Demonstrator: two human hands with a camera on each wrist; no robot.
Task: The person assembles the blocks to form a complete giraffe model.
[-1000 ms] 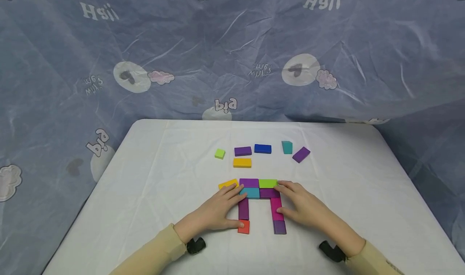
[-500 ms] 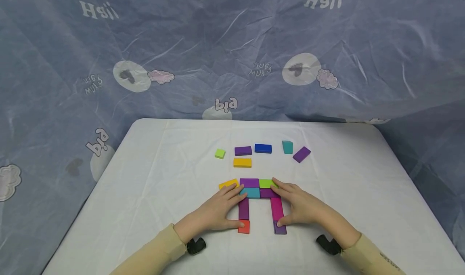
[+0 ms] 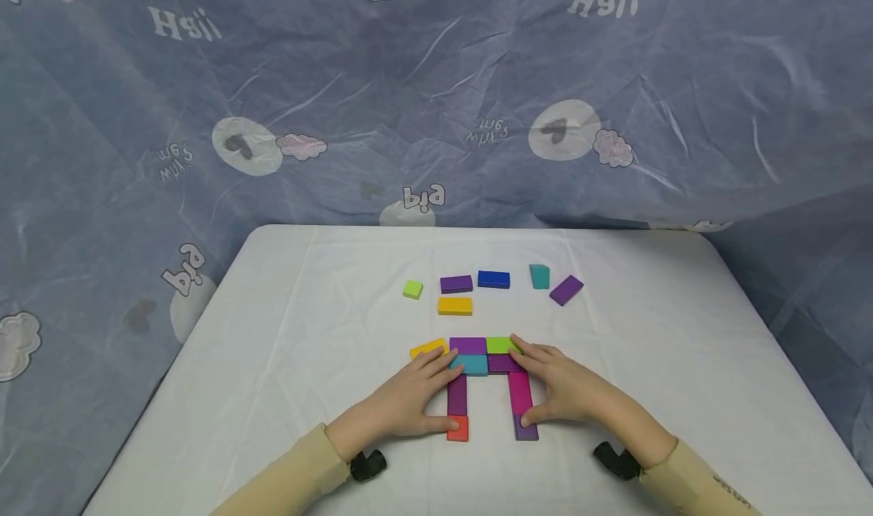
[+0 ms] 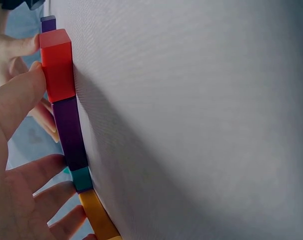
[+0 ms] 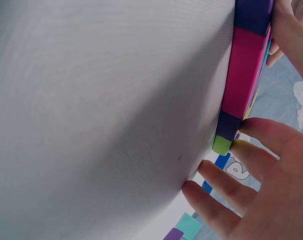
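Flat coloured blocks form an arch shape on the white table. Purple (image 3: 467,345) and lime green (image 3: 501,345) blocks make its far row, with teal (image 3: 474,364) and dark purple (image 3: 502,363) ones below. My left hand (image 3: 402,404) rests along the left leg, its thumb on the red block (image 3: 458,430) and fingertips at the teal block. Between those lies a purple block (image 3: 457,395). My right hand (image 3: 571,386) touches the right side, thumb on the end purple block (image 5: 252,16), past the magenta block (image 5: 245,70), and fingertips at the lime green and dark purple blocks.
A tilted yellow block (image 3: 427,348) sits by the left fingers. Farther back lie a small lime block (image 3: 412,289), purple (image 3: 456,284) and blue (image 3: 493,279) blocks, a yellow block (image 3: 455,306), a teal slanted block (image 3: 539,276) and another purple block (image 3: 566,290). A patterned blue cloth (image 3: 436,84) hangs behind.
My right thumb has slid from the magenta block to the end purple block, and the right fingers have shifted slightly left over the lime green one. My left hand stays put.
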